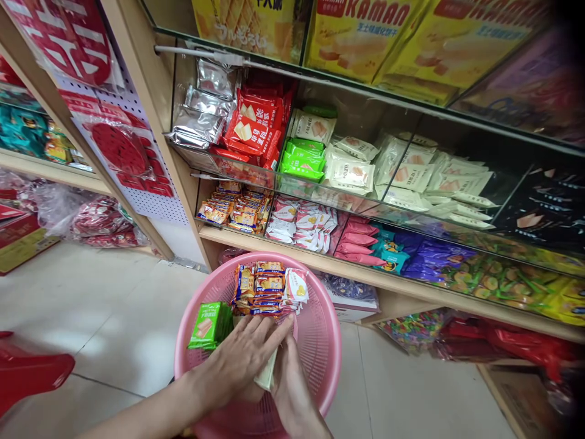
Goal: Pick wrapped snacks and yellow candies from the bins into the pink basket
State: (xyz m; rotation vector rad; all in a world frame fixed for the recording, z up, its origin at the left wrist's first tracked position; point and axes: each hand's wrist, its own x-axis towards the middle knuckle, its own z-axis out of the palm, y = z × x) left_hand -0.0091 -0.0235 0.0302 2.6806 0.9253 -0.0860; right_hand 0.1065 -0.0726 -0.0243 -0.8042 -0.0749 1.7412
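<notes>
My left hand (242,350) and right hand (292,381) flank a pale packet (265,374) in the pink basket (336,341); whether my fingers clamp it, I cannot tell. Likely light, slick and easily crushed, it calls for a gentle grip along both long edges

Through the head view I saw a matt-looking pink plastic basket (333,341), shiny silver foil packets (198,125), glossy green wrappers (302,160), smooth tiled floor (132,317) and pale wood-look shelf edges (402,275).
</notes>
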